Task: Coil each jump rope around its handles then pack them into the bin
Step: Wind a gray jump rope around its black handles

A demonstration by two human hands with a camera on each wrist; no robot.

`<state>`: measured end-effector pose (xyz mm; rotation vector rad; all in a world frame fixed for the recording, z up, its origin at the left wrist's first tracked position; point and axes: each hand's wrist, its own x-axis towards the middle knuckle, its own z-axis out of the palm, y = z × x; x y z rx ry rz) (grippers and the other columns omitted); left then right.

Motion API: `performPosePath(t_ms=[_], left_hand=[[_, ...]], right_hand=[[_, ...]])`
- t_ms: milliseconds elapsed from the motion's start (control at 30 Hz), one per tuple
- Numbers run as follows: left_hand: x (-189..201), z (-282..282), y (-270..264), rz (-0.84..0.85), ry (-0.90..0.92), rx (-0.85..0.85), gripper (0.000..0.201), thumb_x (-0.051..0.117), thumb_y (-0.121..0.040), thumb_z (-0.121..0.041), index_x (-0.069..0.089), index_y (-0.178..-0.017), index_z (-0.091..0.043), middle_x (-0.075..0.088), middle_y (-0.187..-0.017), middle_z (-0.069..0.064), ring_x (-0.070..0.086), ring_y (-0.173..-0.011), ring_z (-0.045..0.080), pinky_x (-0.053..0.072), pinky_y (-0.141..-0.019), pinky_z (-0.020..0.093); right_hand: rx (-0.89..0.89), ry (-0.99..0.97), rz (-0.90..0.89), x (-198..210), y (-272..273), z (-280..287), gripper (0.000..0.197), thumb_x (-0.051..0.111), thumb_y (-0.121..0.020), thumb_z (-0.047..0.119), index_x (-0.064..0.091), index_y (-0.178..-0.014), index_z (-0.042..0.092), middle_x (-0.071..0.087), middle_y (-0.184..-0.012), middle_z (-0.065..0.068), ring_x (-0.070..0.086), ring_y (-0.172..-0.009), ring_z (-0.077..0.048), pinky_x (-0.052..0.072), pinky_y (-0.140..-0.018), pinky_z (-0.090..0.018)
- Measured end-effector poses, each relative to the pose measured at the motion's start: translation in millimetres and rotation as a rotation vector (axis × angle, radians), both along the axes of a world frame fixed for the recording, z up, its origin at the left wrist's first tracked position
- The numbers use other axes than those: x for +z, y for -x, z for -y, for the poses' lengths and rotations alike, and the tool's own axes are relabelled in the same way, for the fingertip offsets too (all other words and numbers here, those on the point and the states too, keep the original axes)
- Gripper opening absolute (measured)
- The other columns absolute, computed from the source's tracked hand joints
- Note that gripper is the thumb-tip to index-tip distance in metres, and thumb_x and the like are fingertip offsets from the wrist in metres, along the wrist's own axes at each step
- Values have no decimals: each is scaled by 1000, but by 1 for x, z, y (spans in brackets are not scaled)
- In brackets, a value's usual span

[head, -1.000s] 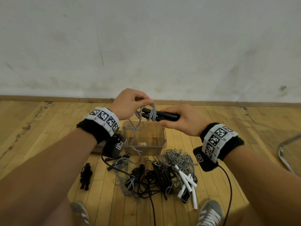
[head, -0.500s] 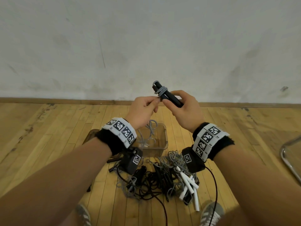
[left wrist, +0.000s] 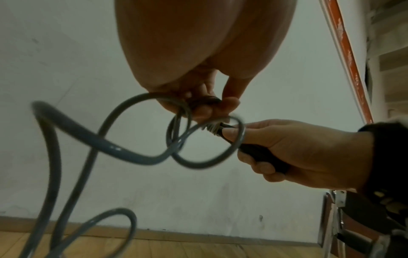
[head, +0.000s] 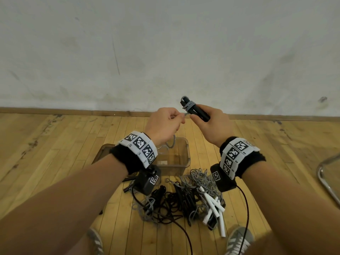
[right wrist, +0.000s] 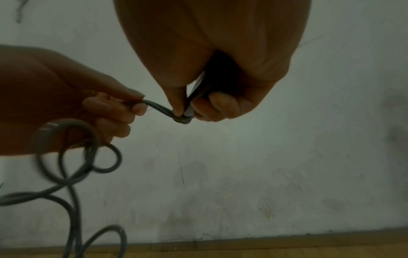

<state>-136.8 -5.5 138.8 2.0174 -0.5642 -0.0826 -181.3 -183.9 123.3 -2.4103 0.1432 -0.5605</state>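
Wooden plank floor [head: 55, 162], meeting a pale scuffed wall [head: 165, 43] at a baseboard.

Clear plastic bin [head: 185, 161] on the floor near the wall, straight ahead of the person. Only a hanging loop of grey cord shows in it; no packed rope visible.

Heap of uncoiled jump ropes [head: 184, 197] on the floor just on the near side of the bin, between bin and shoes: grey and black cords tangled together, white handles [head: 214, 205] on its right side.

Right hand [head: 213, 124] held up above the bin, wrapped round a pair of black handles [head: 197, 111] held together, thumb pressing on them. A few tight turns of grey cord [head: 189, 105] sit near their upper end.

Left hand [head: 163, 124] just beside it, pinching the grey cord between thumb and fingertips, short of the handles. The slack drops in loose curls toward the bin.

Handling, as judged: cord light, smooth, springy, and it holds kinks, so turns may slide or unwind if tension drops. Handles rigid, the sound place to grip. Feed the cord close to the wraps, keep it taut. Most of the winding remains.
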Motion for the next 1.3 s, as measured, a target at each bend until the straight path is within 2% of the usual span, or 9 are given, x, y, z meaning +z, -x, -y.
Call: performPosePath(t_ms=[200,367,467,567,633,700,800,1133,1300], left_hand=[[7,-10,-1,-26,-30,-119,28,55,-104,-25,68,-81,-15,59,-59,-5,55,-53,7,48,-63,21],[13,-20,-13,103,-170,-146,24,56,-103,-28,70,-88,-15,64,-68,-2,54,-49,5,41,-54,19],[18,-30,-21,139,-204,-158,17,63,-100,-33,77,-93,-25,71,-79,-10,64,-70,5,47,-67,21],[19,-37,-27,68,-82,-138,10,76,-89,-37,80,-85,-29,76,-82,-4,71,-83,27,56,-80,43],[20,-40,-30,31,43,-113,15,78,-84,-41,81,-79,-27,72,-79,17,58,-68,44,49,-63,49],[19,-40,-31,-10,165,-110,17,76,-88,-34,81,-78,-20,67,-76,23,50,-62,30,42,-61,38],[15,-33,-30,-92,277,-125,19,65,-98,-16,76,-82,-14,66,-63,-5,50,-57,5,41,-59,18],[1,-8,1,-247,244,-225,27,44,-110,-23,66,-125,-26,37,-59,-8,32,-52,9,27,-50,23],[-1,-6,10,-236,160,-176,26,43,-110,-22,55,-132,-19,52,-56,-7,45,-48,8,36,-48,21]], right_hand=[[25,258,-123,7,0,10,27,62,-98,43,68,-120,30,64,-78,8,59,-70,-16,42,-58,-28],[363,407,-253,16,7,1,21,66,-96,41,69,-114,30,68,-85,11,58,-71,-9,42,-62,-27],[468,334,-275,19,11,-2,23,69,-94,37,71,-115,30,70,-81,10,59,-70,-2,41,-61,-15],[516,301,-223,26,18,-3,29,71,-92,37,72,-121,32,72,-83,11,61,-73,-2,42,-64,-12],[522,203,-136,32,22,-3,36,74,-90,37,70,-125,34,76,-92,10,67,-80,-4,52,-73,-19],[499,36,-88,38,27,-5,37,76,-89,33,70,-126,32,77,-94,13,70,-81,-3,56,-75,-21],[470,-271,-52,40,30,-14,27,73,-93,19,72,-120,19,66,-67,13,57,-52,-5,47,-53,-19],[143,-369,96,21,12,-14,47,70,-95,37,52,-138,32,64,-69,7,55,-52,-13,47,-53,-29],[59,-284,72,11,3,-5,44,67,-95,40,59,-138,32,64,-80,15,59,-61,-8,47,-62,-27]])
